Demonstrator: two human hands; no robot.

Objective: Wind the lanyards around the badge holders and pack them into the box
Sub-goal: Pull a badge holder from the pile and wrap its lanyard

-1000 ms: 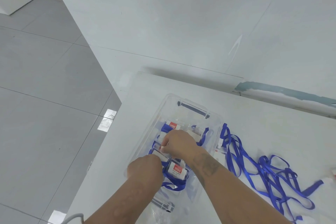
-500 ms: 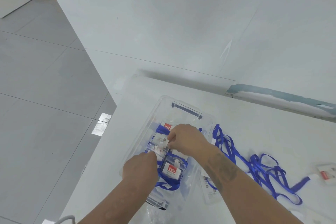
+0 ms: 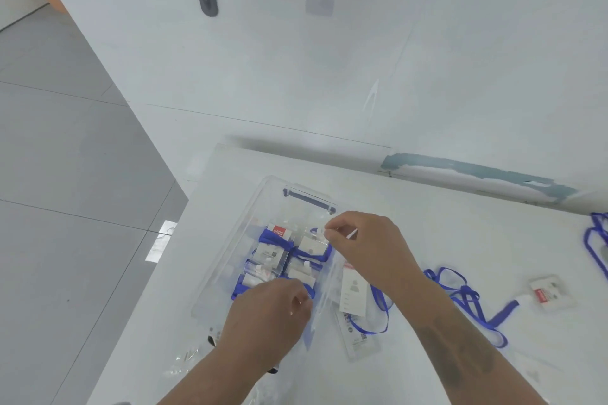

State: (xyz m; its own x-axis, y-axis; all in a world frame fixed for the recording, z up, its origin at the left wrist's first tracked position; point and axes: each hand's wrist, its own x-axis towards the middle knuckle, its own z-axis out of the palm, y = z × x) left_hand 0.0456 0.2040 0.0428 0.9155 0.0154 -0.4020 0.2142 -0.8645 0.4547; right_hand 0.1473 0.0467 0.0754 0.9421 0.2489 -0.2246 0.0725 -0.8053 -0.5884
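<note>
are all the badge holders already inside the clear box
No, a badge holder with an unwound blue lanyard lies on the table right of the clear box.

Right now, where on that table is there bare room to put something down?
Bare table lies beyond the right hand, between the clear box and the wall. Crowded: inside the box, and right of it, where loose blue lanyards sprawl.

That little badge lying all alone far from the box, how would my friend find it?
Start at the clear plastic box on the white table. Go right past the loose blue lanyards. The small white badge holder with a red stripe lies alone, unwound.
</note>
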